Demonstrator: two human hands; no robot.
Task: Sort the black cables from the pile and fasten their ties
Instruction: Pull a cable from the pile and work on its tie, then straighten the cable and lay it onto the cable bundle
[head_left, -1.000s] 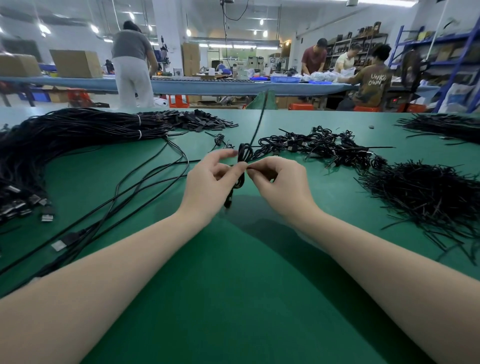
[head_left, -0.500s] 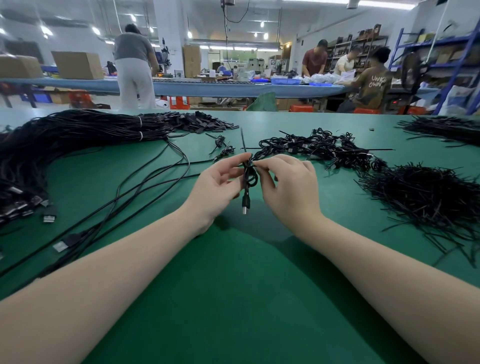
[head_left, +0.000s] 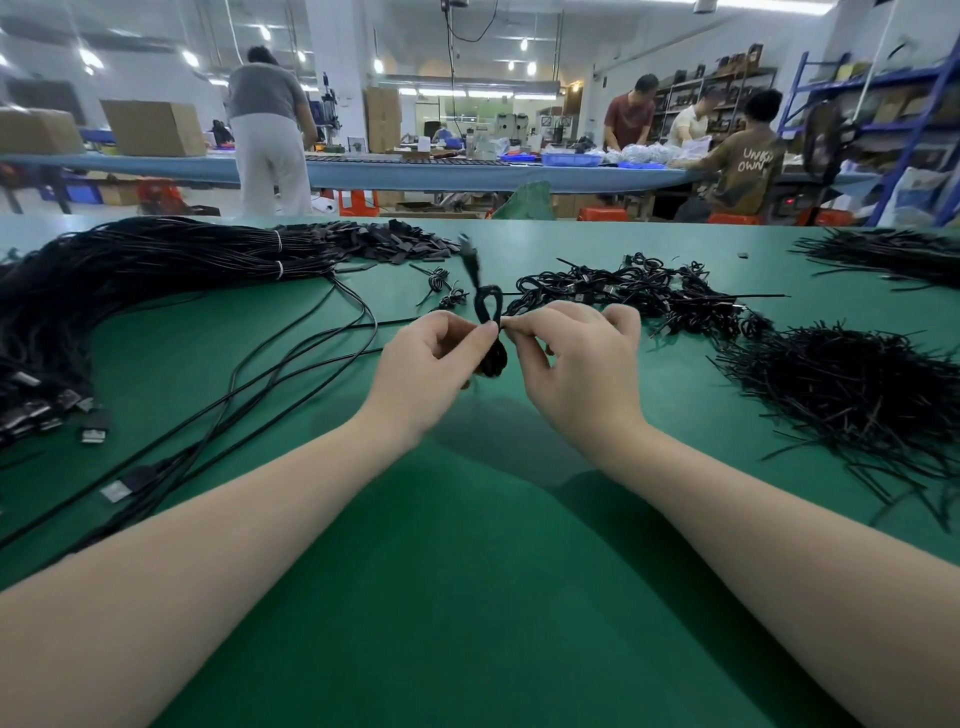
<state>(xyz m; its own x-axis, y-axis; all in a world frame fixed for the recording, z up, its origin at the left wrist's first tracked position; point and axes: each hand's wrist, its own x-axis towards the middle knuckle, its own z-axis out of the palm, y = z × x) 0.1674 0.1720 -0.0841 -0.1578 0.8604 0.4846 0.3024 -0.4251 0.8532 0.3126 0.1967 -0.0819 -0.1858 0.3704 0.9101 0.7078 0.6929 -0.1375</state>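
Note:
A coiled black cable (head_left: 488, 312) is held above the green table (head_left: 467, 597), folded into loops above and below the pinch. My left hand (head_left: 431, 369) grips its middle from the left. My right hand (head_left: 582, 374) pinches the same spot from the right, thumb and forefinger on the tie around the coil. One blurred cable end (head_left: 470, 254) sticks up and back. A big pile of long black cables (head_left: 130, 280) lies at the left. Tied cable coils (head_left: 639, 291) sit behind my right hand.
A heap of loose black ties (head_left: 852, 384) lies at the right, another dark bundle (head_left: 893, 254) at the far right. Several loose cables (head_left: 291, 369) trail across the table on the left. Behind the table, people work at a long bench (head_left: 415, 174).
The coil has been turned: its plug end hung below my hands before and now a loop and end stand above them. Both hands shifted slightly while pinching the middle.

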